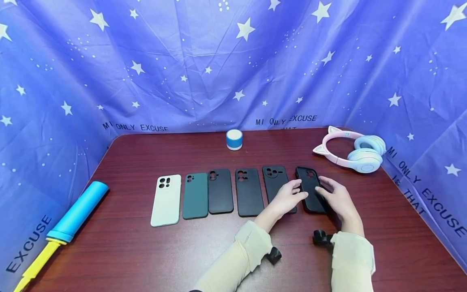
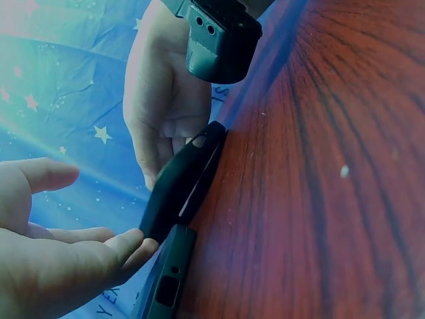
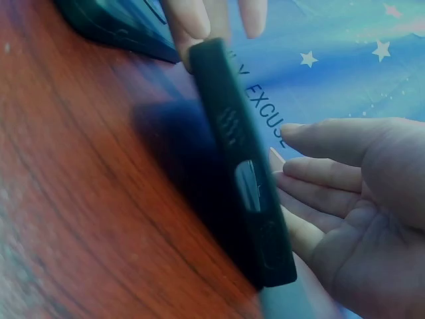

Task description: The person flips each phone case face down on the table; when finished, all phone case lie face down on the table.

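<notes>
A black phone case [image 1: 311, 199] at the right end of a row stands tilted between the two hands, inner side up in the head view. My left hand [image 1: 286, 198] has its fingers stretched out, fingertips at the case's left edge, thumb apart. My right hand [image 1: 341, 200] is at the opposite edge, its loosely extended fingers beside the case and its thumb held away from it in the right wrist view. Below the left hand lies another black case [image 1: 273, 187] with a round camera cutout, partly covered by that hand. A shadow shows under the tilted case in the right wrist view.
Leftward in the row lie two black cases [image 1: 249, 198] [image 1: 221, 196], a green case [image 1: 196, 200] and a white case [image 1: 166, 207]. Cat-ear headphones [image 1: 365, 158] rest at the back right, a blue-and-white cylinder [image 1: 234, 140] at the back, and a blue-and-yellow hand pump [image 1: 78, 211] at the left.
</notes>
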`<state>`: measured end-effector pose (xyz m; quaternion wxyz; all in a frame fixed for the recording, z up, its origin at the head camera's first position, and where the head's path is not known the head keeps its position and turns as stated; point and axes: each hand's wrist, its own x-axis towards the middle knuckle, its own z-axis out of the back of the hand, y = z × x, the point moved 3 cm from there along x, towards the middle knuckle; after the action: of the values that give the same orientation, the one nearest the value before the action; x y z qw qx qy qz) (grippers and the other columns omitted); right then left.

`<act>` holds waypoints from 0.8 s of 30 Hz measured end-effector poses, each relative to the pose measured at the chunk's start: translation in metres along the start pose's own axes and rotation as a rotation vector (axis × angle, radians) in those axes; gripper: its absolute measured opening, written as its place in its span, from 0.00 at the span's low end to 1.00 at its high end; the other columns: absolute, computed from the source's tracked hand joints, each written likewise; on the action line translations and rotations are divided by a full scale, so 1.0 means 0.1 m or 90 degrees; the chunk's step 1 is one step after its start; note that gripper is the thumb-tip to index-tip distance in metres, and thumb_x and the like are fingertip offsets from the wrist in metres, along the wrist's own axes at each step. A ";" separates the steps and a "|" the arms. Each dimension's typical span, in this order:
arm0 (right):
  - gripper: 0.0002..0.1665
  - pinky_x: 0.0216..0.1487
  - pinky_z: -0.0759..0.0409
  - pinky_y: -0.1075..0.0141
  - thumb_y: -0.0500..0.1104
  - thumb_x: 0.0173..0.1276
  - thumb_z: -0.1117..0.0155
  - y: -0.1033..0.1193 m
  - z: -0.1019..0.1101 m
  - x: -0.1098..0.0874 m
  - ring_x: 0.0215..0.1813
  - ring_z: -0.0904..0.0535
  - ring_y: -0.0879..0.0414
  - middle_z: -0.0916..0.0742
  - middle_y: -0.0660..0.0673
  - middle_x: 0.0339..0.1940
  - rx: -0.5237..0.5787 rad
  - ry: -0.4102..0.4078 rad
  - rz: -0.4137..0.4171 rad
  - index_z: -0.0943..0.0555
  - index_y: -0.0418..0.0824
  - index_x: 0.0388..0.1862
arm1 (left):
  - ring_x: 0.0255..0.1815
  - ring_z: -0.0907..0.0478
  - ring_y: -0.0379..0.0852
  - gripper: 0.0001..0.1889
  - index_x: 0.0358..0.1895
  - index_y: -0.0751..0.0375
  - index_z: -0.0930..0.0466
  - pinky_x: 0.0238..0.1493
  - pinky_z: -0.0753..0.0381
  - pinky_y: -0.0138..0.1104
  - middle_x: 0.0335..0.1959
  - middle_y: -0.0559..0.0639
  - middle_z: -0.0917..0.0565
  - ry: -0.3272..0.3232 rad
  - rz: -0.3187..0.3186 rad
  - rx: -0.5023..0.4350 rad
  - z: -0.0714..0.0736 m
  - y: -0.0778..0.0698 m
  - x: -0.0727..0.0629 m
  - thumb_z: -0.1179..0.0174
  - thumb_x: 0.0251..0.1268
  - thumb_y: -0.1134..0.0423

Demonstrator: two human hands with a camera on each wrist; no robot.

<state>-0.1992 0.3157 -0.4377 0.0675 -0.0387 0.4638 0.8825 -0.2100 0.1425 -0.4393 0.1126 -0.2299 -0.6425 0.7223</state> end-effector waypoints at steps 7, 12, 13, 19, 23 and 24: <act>0.35 0.43 0.37 0.91 0.45 0.75 0.47 0.03 -0.03 0.01 0.72 0.36 0.39 0.32 0.27 0.71 0.001 0.004 -0.002 0.41 0.29 0.74 | 0.68 0.29 0.52 0.28 0.71 0.63 0.36 0.65 0.24 0.42 0.70 0.58 0.30 -0.026 -0.028 -0.050 0.01 -0.01 -0.01 0.44 0.69 0.65; 0.35 0.43 0.37 0.91 0.45 0.75 0.47 0.04 -0.06 0.01 0.72 0.35 0.39 0.31 0.27 0.70 0.001 0.012 0.005 0.41 0.29 0.74 | 0.67 0.27 0.53 0.28 0.71 0.63 0.36 0.64 0.23 0.42 0.69 0.58 0.29 -0.042 -0.032 -0.060 0.03 -0.01 0.00 0.43 0.68 0.66; 0.34 0.43 0.37 0.91 0.44 0.75 0.47 0.04 -0.06 0.02 0.72 0.35 0.39 0.31 0.27 0.70 0.001 0.015 0.007 0.41 0.29 0.74 | 0.66 0.26 0.52 0.28 0.71 0.63 0.36 0.64 0.23 0.42 0.69 0.59 0.29 -0.043 -0.031 -0.062 0.03 -0.01 0.00 0.43 0.68 0.66; 0.34 0.44 0.37 0.91 0.44 0.75 0.47 0.07 -0.09 0.03 0.72 0.35 0.37 0.31 0.27 0.70 0.008 0.027 0.016 0.41 0.29 0.73 | 0.65 0.26 0.53 0.29 0.71 0.62 0.37 0.64 0.24 0.44 0.68 0.61 0.29 -0.043 -0.020 -0.073 0.01 0.00 0.01 0.43 0.67 0.66; 0.32 0.46 0.37 0.92 0.43 0.75 0.47 0.09 -0.08 0.02 0.71 0.33 0.38 0.29 0.28 0.69 0.014 -0.007 0.042 0.39 0.28 0.72 | 0.66 0.26 0.53 0.30 0.71 0.64 0.37 0.66 0.25 0.44 0.68 0.63 0.29 -0.050 -0.015 -0.105 0.01 0.01 0.02 0.43 0.67 0.67; 0.31 0.46 0.37 0.93 0.43 0.75 0.47 0.09 -0.07 0.02 0.71 0.32 0.39 0.28 0.28 0.69 0.014 -0.019 0.049 0.37 0.28 0.72 | 0.66 0.26 0.53 0.30 0.72 0.64 0.38 0.66 0.26 0.44 0.68 0.63 0.29 -0.051 -0.014 -0.115 0.01 0.02 0.02 0.43 0.67 0.67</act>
<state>-0.2024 0.3047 -0.4346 0.0409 -0.0067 0.4735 0.8798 -0.2121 0.1422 -0.4412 0.0739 -0.2029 -0.7115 0.6686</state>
